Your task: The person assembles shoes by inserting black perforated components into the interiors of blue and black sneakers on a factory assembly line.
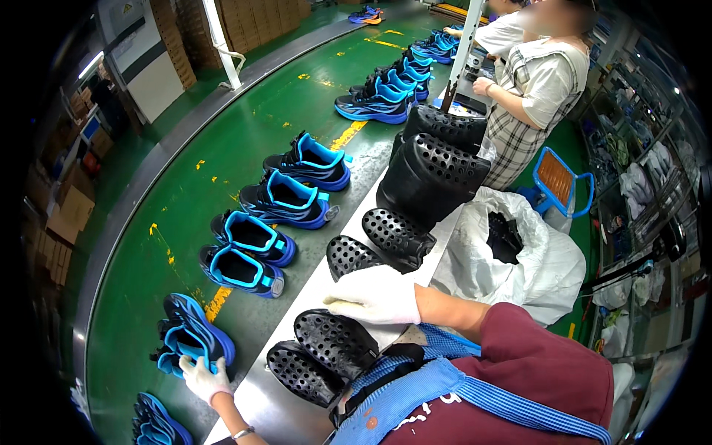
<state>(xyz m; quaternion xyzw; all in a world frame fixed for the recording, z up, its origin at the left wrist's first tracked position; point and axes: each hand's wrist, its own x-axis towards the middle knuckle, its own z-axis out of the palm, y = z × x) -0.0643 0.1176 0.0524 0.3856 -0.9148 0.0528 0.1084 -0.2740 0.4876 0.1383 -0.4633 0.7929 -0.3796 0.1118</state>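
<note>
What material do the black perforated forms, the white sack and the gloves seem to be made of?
Black forms: perhaps moulded plastic or rubber; glossy highlights, round holes.
White sack: probably plastic, possibly woven; slight sheen, stiff creases.
Gloves: likely knitted fabric; matte, close-fitting, though the knit is unclear.

Two black and blue shoes sit close together at the lower left of the frame. The back shoe (199,320) shows its thick, bright blue sole along its right side. The front shoe (172,343) has a light blue lining, and its opening shows; part of its edge is covered up. Near the bottom middle are two shiny black foot shapes (331,343), full of round holes. They lie side by side, and their round ends point to the left. Two more black holey shapes (391,231) lie higher up, in the middle of the frame, side by side too. The lower one is partly hidden.
</note>
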